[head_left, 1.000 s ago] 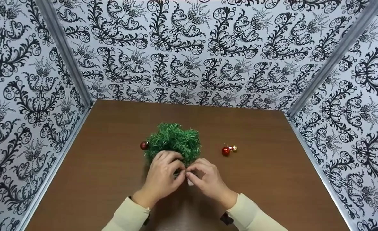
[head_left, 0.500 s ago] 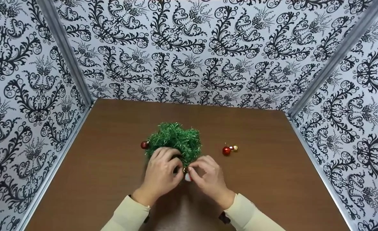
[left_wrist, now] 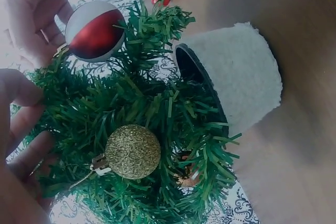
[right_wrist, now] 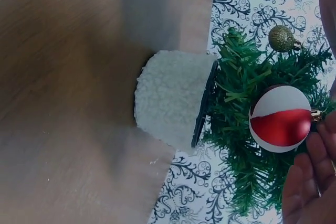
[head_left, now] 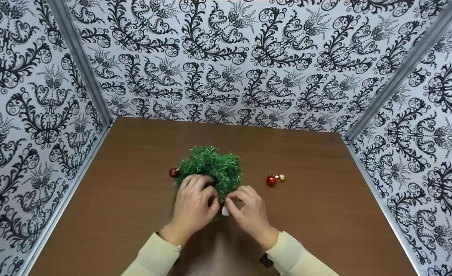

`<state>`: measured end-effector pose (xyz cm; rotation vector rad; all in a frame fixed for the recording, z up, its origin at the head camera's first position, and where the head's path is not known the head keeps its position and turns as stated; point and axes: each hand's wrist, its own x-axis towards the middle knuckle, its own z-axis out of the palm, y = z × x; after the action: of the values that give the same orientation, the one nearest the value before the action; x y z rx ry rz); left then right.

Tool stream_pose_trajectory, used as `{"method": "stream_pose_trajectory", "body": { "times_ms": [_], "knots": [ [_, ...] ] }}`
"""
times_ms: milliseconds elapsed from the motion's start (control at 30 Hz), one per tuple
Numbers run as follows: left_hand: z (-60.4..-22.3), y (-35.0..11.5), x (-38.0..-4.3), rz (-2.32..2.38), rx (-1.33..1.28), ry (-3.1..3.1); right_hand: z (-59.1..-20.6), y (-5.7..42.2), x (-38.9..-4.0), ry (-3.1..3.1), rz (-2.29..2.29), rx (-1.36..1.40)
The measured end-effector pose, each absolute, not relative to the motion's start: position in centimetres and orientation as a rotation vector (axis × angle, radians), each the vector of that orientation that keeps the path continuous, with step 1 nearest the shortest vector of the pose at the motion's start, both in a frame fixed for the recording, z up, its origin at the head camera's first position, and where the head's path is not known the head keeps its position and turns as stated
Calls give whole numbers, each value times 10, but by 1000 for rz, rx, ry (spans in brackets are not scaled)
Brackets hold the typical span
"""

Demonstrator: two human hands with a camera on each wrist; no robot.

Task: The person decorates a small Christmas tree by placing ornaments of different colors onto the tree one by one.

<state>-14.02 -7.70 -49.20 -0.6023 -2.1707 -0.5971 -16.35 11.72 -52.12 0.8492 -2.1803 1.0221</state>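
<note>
A small green tinsel Christmas tree point(head_left: 220, 165) stands upright in a fuzzy white pot point(right_wrist: 170, 95). My left hand point(head_left: 193, 197) pinches a front branch between thumb and fingers. On the tree's near right side, my right hand point(head_left: 249, 211) pinches the gold-capped top of a red-and-white bauble point(left_wrist: 96, 31), which lies against the greenery. Most of that bauble is hidden by the fingers in the head view. Below my left hand's fingers hangs a gold glitter bauble point(left_wrist: 133, 152) by its string. Another dark red bauble point(head_left: 174, 173) shows at the tree's left edge.
To the right of the tree, a shiny red bauble point(head_left: 271, 180) and a small gold bauble point(head_left: 281, 178) lie together on the brown table point(head_left: 310, 222). Patterned black-and-white panels point(head_left: 226, 65) enclose the table at the back and both sides.
The bauble at my right fingertips has shifted slightly, its gold cap showing between the hands half a second ago and covered now. Both hands stay nearly in place at the tree.
</note>
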Motion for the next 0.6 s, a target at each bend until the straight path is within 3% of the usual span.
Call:
{"method": "stream_pose_trajectory", "body": {
  "times_ms": [600],
  "knots": [
    [-495, -77, -140, -522, -593, -2206, -522, 118, -168, -2281, 1141, 889]
  ]
}}
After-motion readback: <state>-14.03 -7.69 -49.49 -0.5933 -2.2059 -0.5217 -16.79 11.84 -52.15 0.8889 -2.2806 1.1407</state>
